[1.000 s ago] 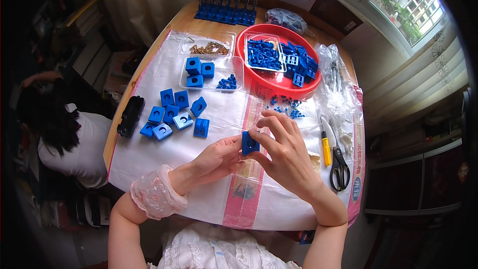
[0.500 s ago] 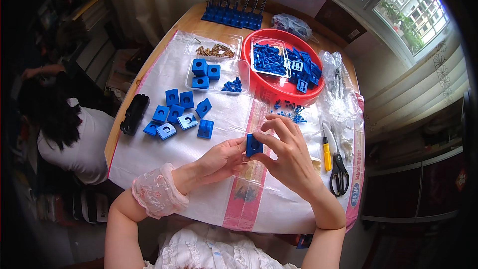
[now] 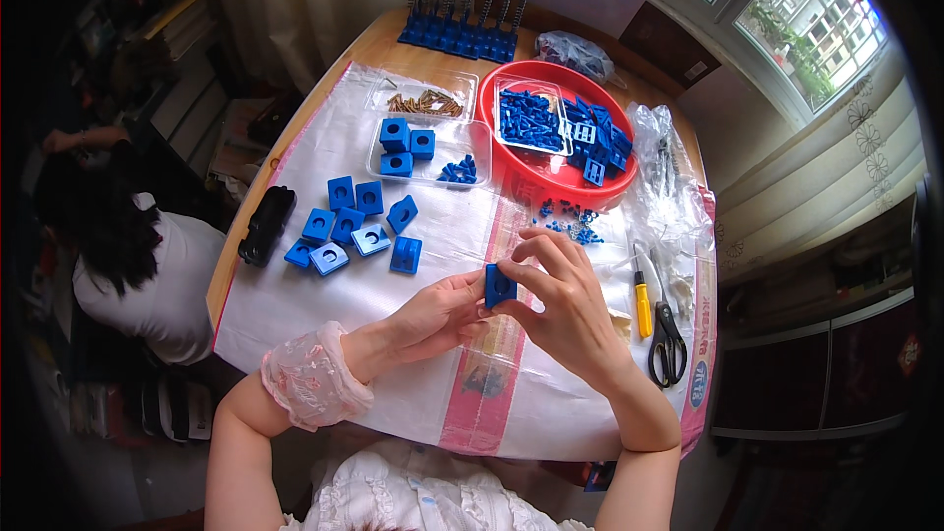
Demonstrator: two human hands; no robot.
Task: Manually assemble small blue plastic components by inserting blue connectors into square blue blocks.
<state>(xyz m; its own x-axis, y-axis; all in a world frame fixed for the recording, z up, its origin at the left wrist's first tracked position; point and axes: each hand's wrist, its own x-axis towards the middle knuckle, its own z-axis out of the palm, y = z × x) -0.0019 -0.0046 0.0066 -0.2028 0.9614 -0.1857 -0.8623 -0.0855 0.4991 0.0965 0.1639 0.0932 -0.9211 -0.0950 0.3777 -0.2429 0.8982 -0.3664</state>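
Above the middle of the table I hold a blue square plastic block [image 3: 501,287] with a round hole in its face. My left hand [image 3: 439,313] grips its left side, the fingers closed against it. From the right, my right hand [image 3: 559,297] pinches the block between thumb and index finger, while its other fingers curl above. Several similar blue blocks [image 3: 346,225] lie loose on the white sheet to the left, some flat and some tilted. Other blue blocks [image 3: 395,132] sit in a clear plastic tray [image 3: 454,145] beside small blue pieces [image 3: 457,169].
A red basin [image 3: 503,154] holds blue parts at the back right. Brass-coloured pins [image 3: 426,102] fill another tray. Scissors [image 3: 668,346] and a yellow-handled screwdriver [image 3: 643,310] lie at right, a black case [image 3: 266,225] at left. Blue stands with rods [image 3: 458,36] rise behind. Another person [image 3: 147,246] sits left.
Both hands keep the same grip on the blue block. The view has shifted very slightly; nothing else has visibly moved.
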